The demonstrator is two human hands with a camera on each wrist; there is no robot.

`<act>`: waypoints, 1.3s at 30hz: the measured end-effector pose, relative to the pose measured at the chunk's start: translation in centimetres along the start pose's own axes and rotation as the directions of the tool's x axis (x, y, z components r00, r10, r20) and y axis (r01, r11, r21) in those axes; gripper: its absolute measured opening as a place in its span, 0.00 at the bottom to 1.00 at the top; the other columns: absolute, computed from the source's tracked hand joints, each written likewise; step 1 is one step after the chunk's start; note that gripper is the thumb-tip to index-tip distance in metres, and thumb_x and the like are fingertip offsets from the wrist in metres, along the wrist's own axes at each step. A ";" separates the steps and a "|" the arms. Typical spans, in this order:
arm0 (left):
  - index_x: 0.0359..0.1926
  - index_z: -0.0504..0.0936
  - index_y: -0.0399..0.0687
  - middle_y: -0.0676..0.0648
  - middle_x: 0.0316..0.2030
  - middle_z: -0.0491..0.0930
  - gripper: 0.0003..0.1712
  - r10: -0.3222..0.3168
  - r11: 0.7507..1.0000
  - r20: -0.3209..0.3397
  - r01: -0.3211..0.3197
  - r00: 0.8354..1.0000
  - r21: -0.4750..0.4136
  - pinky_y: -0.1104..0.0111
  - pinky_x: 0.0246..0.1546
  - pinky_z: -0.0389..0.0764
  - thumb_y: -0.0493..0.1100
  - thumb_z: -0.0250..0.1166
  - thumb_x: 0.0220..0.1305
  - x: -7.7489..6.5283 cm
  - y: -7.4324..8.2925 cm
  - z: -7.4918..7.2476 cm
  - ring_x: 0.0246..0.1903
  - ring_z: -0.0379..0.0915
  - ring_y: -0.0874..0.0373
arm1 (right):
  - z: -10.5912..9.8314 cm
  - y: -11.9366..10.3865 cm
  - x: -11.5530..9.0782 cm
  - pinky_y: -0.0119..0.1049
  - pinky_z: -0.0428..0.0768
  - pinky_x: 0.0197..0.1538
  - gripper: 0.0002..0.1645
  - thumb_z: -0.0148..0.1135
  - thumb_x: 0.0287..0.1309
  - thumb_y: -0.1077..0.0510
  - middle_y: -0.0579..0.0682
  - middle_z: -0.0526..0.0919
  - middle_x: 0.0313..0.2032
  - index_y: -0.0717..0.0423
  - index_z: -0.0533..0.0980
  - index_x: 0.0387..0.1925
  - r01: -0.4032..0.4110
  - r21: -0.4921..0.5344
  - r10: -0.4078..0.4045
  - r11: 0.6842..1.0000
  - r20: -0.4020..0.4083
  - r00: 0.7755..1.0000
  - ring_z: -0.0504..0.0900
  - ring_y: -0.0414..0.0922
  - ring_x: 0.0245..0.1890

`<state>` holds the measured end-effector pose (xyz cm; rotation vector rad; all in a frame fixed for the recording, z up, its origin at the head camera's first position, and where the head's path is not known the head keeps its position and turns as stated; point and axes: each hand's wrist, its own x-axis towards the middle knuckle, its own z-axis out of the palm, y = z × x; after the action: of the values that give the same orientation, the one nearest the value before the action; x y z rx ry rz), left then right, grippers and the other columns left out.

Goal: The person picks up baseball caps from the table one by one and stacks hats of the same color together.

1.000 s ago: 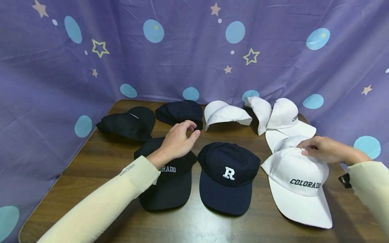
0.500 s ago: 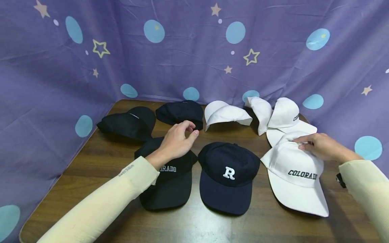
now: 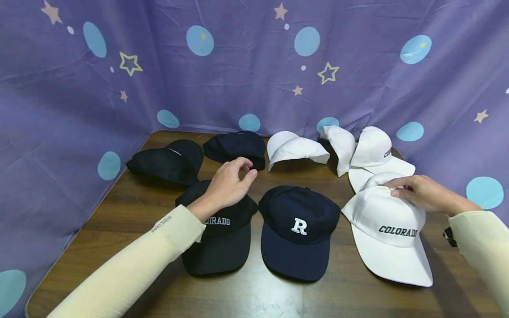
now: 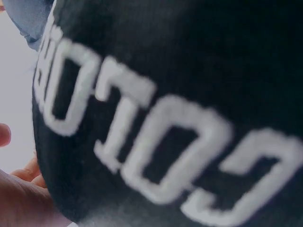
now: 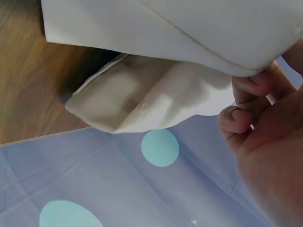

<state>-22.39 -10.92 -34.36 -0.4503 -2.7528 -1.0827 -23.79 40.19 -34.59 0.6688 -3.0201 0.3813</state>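
At the right of the table, my right hand (image 3: 427,194) pinches the crown of a white baseball cap (image 3: 391,254) lettered COLORADO, its brim toward me. In the right wrist view, the curled fingers (image 5: 236,118) are at the edge of the white cloth. My left hand (image 3: 228,183) hovers with loosely bent fingers above a black COLORADO cap (image 3: 218,251), holding nothing. That black cap's lettering (image 4: 175,146) fills most of the left wrist view. Between the hands lies a navy cap (image 3: 296,260) with a white R.
Along the back of the wooden table (image 3: 103,229) lie a black cap (image 3: 163,163), a navy cap (image 3: 234,148) and a white cap (image 3: 298,148). More white caps (image 3: 371,145) overlap at the back right. A purple patterned cloth (image 3: 254,79) hangs behind.
The right hand has shifted the white COLORADO cap slightly away from me, then a little back toward me and to the right. The left hand stays nearly still.
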 end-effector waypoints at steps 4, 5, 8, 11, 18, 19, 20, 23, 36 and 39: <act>0.59 0.78 0.46 0.45 0.52 0.80 0.20 -0.007 1.000 0.000 0.007 1.000 -0.003 0.51 0.57 0.73 0.53 0.57 0.75 0.0 -0.2 -0.1 0.55 0.73 0.47 | 0.2 -0.2 -0.2 0.33 0.75 0.39 0.14 0.71 0.63 0.62 0.46 0.87 0.37 0.53 0.87 0.50 0.046 0.037 -0.044 0.998 -0.046 0.998 0.78 0.36 0.36; 0.59 0.78 0.46 0.44 0.52 0.80 0.20 -0.007 1.000 -0.001 0.007 1.000 -0.003 0.51 0.57 0.73 0.53 0.58 0.75 0.0 -0.3 -0.1 0.55 0.73 0.46 | 0.3 -0.3 -0.2 0.32 0.74 0.37 0.14 0.71 0.62 0.62 0.43 0.86 0.34 0.53 0.87 0.49 0.054 0.042 -0.052 0.998 -0.054 0.997 0.76 0.34 0.34; 0.58 0.78 0.46 0.44 0.52 0.80 0.20 -0.010 1.000 0.001 0.010 1.000 -0.005 0.51 0.58 0.73 0.53 0.58 0.75 -0.1 -0.4 -0.2 0.56 0.73 0.45 | 0.5 -0.4 -0.3 0.32 0.72 0.33 0.12 0.71 0.62 0.62 0.39 0.79 0.25 0.51 0.87 0.47 0.057 0.050 -0.053 0.997 -0.077 0.996 0.72 0.32 0.28; 0.59 0.78 0.46 0.45 0.52 0.80 0.21 -0.011 1.000 0.001 0.011 1.000 0.000 0.51 0.58 0.73 0.53 0.57 0.75 -0.1 -0.4 -0.3 0.56 0.73 0.45 | 0.4 -0.6 -0.5 0.31 0.69 0.29 0.12 0.73 0.60 0.61 0.36 0.70 0.18 0.49 0.88 0.45 0.057 0.053 -0.051 0.997 -0.109 0.993 0.68 0.32 0.23; 0.59 0.78 0.46 0.44 0.52 0.80 0.20 -0.010 1.000 -0.011 0.010 1.000 0.005 0.50 0.58 0.73 0.53 0.58 0.75 -0.2 -0.6 -0.6 0.55 0.73 0.46 | 0.5 -0.8 -0.7 0.28 0.69 0.27 0.14 0.77 0.53 0.63 0.34 0.78 0.22 0.47 0.89 0.42 0.114 0.055 -0.101 0.992 -0.199 0.975 0.71 0.31 0.22; 0.59 0.78 0.46 0.44 0.53 0.80 0.20 -0.010 1.000 -0.012 0.010 1.000 0.003 0.50 0.58 0.73 0.53 0.58 0.75 -0.2 -0.7 -0.7 0.55 0.73 0.46 | 0.5 -0.8 -0.6 0.28 0.70 0.27 0.14 0.78 0.52 0.63 0.35 0.79 0.23 0.47 0.89 0.41 0.116 0.052 -0.103 0.992 -0.210 0.972 0.72 0.31 0.22; 0.58 0.78 0.46 0.44 0.52 0.80 0.20 -0.010 1.000 -0.012 0.010 1.000 0.002 0.50 0.58 0.73 0.53 0.58 0.75 -0.2 -0.7 -0.7 0.55 0.73 0.46 | 0.6 -0.8 -0.6 0.28 0.70 0.26 0.14 0.78 0.52 0.63 0.35 0.80 0.24 0.47 0.89 0.41 0.117 0.049 -0.104 0.992 -0.219 0.970 0.72 0.31 0.22; 0.58 0.78 0.46 0.44 0.52 0.81 0.20 -0.012 1.000 -0.013 0.012 1.000 0.002 0.50 0.58 0.73 0.52 0.58 0.75 -0.4 -0.8 -0.8 0.55 0.73 0.46 | 0.6 -0.9 -0.6 0.28 0.69 0.25 0.15 0.79 0.51 0.64 0.36 0.81 0.25 0.47 0.89 0.41 0.121 0.043 -0.108 0.992 -0.237 0.966 0.72 0.31 0.22; 0.58 0.78 0.44 0.43 0.52 0.81 0.20 -0.004 1.000 -0.029 0.004 1.000 0.005 0.49 0.58 0.72 0.52 0.57 0.75 -0.9 -1.6 -1.3 0.56 0.74 0.43 | 0.1 -3.8 0.3 0.26 0.69 0.26 0.17 0.78 0.51 0.64 0.35 0.81 0.30 0.47 0.87 0.44 0.221 -0.023 -0.219 0.975 -0.288 0.932 0.73 0.30 0.25; 0.58 0.79 0.44 0.43 0.52 0.81 0.20 0.001 1.000 -0.041 -0.001 0.999 0.003 0.50 0.58 0.72 0.52 0.57 0.75 -1.0 -1.7 -1.4 0.55 0.74 0.44 | 0.0 -4.7 0.6 0.25 0.69 0.27 0.17 0.77 0.52 0.65 0.35 0.81 0.30 0.48 0.87 0.43 0.257 -0.023 -0.251 0.966 -0.302 0.920 0.74 0.30 0.24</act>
<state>-21.99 -13.30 -34.71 -0.4236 -2.7179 -1.0753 -22.37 35.78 -33.44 0.8992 -2.6035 0.4520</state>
